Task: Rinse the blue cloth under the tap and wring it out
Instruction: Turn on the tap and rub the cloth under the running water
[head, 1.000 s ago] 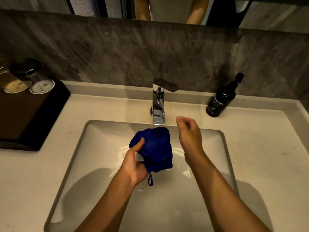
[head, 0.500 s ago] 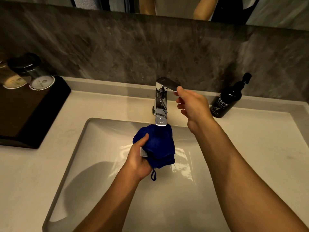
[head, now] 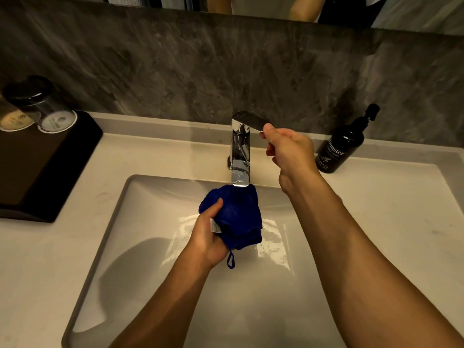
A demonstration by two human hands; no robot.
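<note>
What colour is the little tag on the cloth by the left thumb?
White, with faint print too small to read; the tag shows in the head view against the blue cloth.

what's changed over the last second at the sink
The right hand rose from over the sink and pinched the tap lever. The left hand kept the blue cloth bunched under the spout. The soap bottle stayed put.

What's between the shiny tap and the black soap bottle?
In the head view, the right hand sits between the tap and the soap bottle, pinching the tap's lever; bare counter lies below it.
</note>
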